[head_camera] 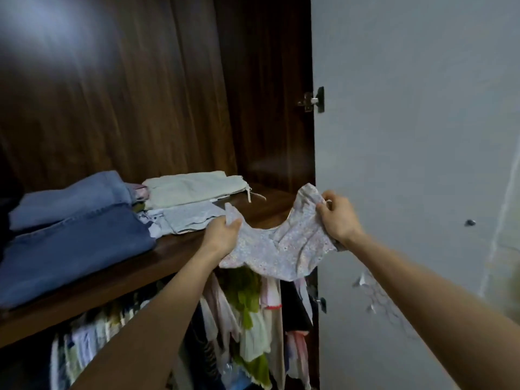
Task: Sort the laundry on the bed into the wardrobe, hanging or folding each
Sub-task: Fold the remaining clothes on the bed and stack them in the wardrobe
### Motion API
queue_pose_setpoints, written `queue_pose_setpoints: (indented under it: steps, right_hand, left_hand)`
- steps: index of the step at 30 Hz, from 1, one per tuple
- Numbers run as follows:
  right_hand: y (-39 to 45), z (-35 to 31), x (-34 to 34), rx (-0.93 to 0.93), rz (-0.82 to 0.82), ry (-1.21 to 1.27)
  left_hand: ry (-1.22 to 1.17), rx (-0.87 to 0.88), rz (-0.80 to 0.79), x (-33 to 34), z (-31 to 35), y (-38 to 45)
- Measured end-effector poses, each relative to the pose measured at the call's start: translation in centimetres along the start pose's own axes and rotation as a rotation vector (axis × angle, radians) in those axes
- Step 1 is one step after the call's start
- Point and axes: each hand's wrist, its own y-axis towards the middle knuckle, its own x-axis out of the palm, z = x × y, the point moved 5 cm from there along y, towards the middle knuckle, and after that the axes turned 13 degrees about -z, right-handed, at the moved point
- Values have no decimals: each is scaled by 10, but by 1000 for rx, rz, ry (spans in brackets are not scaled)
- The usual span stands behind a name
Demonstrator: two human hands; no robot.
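A small floral garment [284, 246] in pale lilac hangs stretched between my two hands in front of the wardrobe shelf [180, 249]. My left hand [222, 235] grips its left edge, thumb on top. My right hand [339, 218] pinches its right edge, bunching the cloth. The garment sags in the middle, over the shelf's front edge and above the hanging clothes [247, 319] below.
On the dark wooden shelf lie folded blue jeans [76, 243], a second lighter pair [70, 201], a cream folded piece [194, 188] and a pale printed piece [188, 219]. The open white wardrobe door [408, 164] stands at the right with a hinge [313, 100].
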Motion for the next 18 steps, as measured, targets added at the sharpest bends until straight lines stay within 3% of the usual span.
queue_pose_setpoints:
  steps: [9, 14, 18]
  right_hand:
    - [224, 20, 55, -288, -189, -189]
    - [282, 8, 108, -306, -271, -84]
    - [301, -13, 149, -360, -311, -55]
  left_hand:
    - [-32, -148, 317, -33, -18, 132]
    - [86, -255, 497, -93, -28, 149]
    - [164, -339, 555, -123, -48, 148]
